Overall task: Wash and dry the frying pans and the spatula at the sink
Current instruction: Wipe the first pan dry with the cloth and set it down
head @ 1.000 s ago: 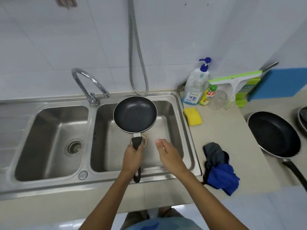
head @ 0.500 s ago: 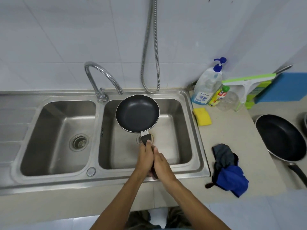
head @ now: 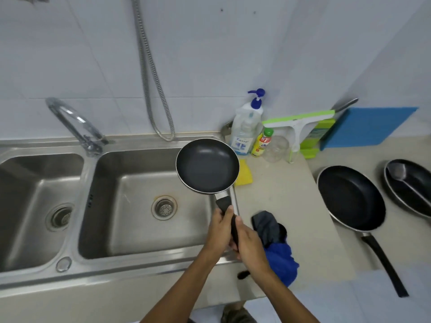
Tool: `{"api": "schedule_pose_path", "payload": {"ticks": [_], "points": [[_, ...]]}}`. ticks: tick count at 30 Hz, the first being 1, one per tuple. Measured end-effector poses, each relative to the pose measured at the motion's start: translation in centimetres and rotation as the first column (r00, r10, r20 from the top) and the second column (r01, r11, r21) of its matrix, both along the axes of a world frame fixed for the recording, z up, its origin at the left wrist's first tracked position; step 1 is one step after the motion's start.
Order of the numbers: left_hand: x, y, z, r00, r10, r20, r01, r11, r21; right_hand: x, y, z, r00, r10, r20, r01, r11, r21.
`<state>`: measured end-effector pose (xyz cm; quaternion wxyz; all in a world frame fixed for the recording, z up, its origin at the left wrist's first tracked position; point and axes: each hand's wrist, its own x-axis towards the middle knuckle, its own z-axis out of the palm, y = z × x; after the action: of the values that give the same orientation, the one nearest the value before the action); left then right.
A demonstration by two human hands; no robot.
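At the steel sink (head: 140,229), left hand (head: 219,231) and right hand (head: 250,243) both curl round the handle of the small frying pan (head: 207,169); its dark bowl juts forward beyond them, above the basin's right rim.

Bare counter (head: 288,191) between cloth (head: 268,229), big pan (head: 349,198)

Bare forearms (head: 186,280), left hand (head: 219,229), right hand (head: 250,243) — olive fabric (head: 235,316) below (blurred)
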<state>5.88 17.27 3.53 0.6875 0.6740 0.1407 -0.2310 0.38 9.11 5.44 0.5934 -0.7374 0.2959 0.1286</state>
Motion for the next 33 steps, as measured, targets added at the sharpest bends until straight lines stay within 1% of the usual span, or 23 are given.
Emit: {"api": "schedule_pose_path", "payload": {"ticks": [2,3,5,8,13,17,20,27,33], "points": [[-0.7,-3.8,0.4,0.998,-0.058,-0.018,0.056,0.996,-0.074,-0.9,-4.2,0.3,0.999,-0.045,0.0,0.045,0.998,0.04],[-1.0,-5.6,0.3,0.995,-0.094,-0.017,0.092,0.992,-0.082,-1.5,-6.3,0.5,0.998,-0.067,-0.004,0.067,0.996,0.058],[-1.9,-9.0,0.1,0.984,-0.177,0.002,0.177,0.982,-0.064,-2.8,-10.3,0.5,0.996,-0.09,0.008,0.089,0.994,0.056],[-3.3,-13.6,-0.5,0.958,-0.285,-0.012,0.285,0.958,-0.043,-4.9,-15.0,-0.4,0.99,-0.142,-0.001,0.142,0.99,0.017],[-4.7,-19.3,-2.6,0.925,-0.371,-0.077,0.374,0.927,0.031,-7.2,-19.3,-2.5,0.975,-0.22,-0.017,0.219,0.975,-0.044],[-4.4,-21.3,-3.7,0.916,-0.381,-0.126,0.393,0.915,0.091,-7.4,-20.7,-4.5,0.97,-0.244,-0.011,0.242,0.967,-0.076],[-4.1,-21.9,-4.4,0.916,-0.382,-0.124,0.394,0.915,0.091,-7.2,-21.2,-5.5,0.969,-0.246,0.014,0.246,0.967,-0.059],[-4.0,-22.5,-5.0,0.914,-0.381,-0.139,0.401,0.898,0.178,-7.4,-21.9,-6.0,0.97,-0.239,0.041,0.239,0.971,-0.016],[-4.1,-22.6,-5.0,0.907,-0.394,-0.148,0.416,0.89,0.184,-7.6,-22.2,-6.7,0.977,-0.209,0.047,0.209,0.978,-0.001]]}}
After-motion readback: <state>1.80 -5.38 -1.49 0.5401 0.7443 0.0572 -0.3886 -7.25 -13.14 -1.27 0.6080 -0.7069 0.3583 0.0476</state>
